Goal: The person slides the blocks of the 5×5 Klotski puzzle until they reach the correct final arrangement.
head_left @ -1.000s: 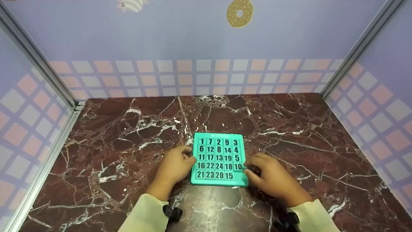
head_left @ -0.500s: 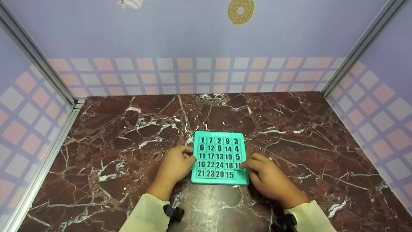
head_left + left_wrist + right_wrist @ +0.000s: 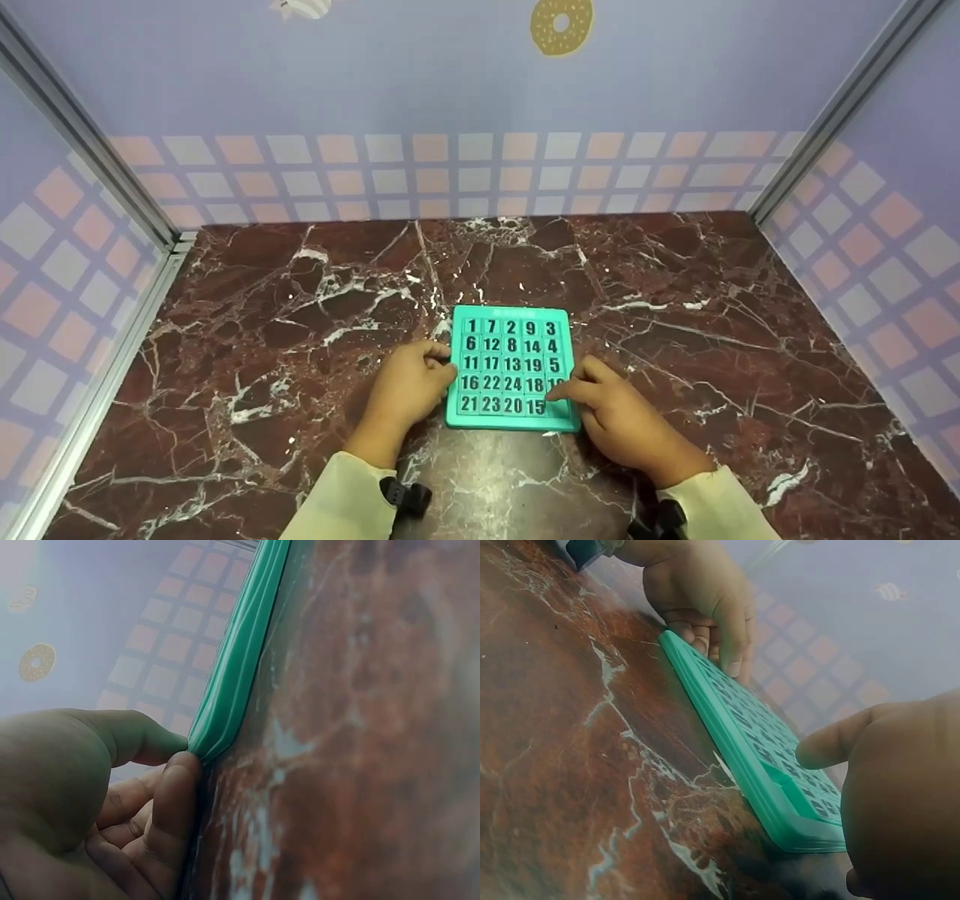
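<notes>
A turquoise number slide puzzle (image 3: 480, 312) lies flat on the table, its black-numbered tiles facing up. On its left side, my left hand (image 3: 411, 382) pinches the frame, thumb at the top edge and a bent finger against the side, as the left wrist view shows near a corner (image 3: 214, 742). My right hand (image 3: 616, 412) reaches over the right edge with the index finger extended. Its fingertip (image 3: 551, 395) is beside tile 15 (image 3: 535, 406) and partly covers tile 10 (image 3: 555, 383). A gap (image 3: 789, 791) without a tile shows at the lower right corner.
The red-brown marbled table (image 3: 300, 360) surrounds the puzzle. Patterned lilac panels (image 3: 480, 90) stand at the back and both sides, joined by metal corner posts (image 3: 832, 112). A black wrist camera (image 3: 405, 495) sits at the left cuff.
My right hand has come from the puzzle's right edge onto its face, the index fingertip passing over tile 10 toward tile 15. My left hand keeps its grip on the left side.
</notes>
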`<state>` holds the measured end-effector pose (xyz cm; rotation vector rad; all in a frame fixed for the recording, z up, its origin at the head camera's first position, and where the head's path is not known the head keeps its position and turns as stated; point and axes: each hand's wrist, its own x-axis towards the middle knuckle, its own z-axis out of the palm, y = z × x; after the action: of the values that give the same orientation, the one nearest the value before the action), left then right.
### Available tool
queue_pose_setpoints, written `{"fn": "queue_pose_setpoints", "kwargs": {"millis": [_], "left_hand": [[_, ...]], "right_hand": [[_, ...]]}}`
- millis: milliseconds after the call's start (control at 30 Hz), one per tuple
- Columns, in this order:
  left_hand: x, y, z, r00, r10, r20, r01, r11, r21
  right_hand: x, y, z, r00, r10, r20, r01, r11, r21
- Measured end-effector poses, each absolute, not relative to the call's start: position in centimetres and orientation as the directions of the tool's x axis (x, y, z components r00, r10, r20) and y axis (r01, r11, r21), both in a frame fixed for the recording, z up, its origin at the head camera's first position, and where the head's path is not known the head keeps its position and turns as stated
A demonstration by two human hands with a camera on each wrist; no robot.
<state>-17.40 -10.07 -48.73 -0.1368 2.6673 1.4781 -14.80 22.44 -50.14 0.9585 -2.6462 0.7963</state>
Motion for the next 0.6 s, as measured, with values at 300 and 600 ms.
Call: {"fn": "queue_pose_setpoints", "kwargs": {"millis": [300,600], "left_hand": [[-17.44,-10.24,-48.62,-0.991,-0.047,-0.129,-0.134,0.509,0.850],[-17.28,-10.12,-49.07,-0.990,-0.035,-0.135,-0.136,0.467,0.874]], "right_hand": [[-14.82,22.35,-50.31,-0.771,-0.541,0.337,-0.637,0.649,-0.416],[-14.55,22.51,-50.66,-0.755,-0.556,0.348,-0.656,0.631,-0.415]]}}
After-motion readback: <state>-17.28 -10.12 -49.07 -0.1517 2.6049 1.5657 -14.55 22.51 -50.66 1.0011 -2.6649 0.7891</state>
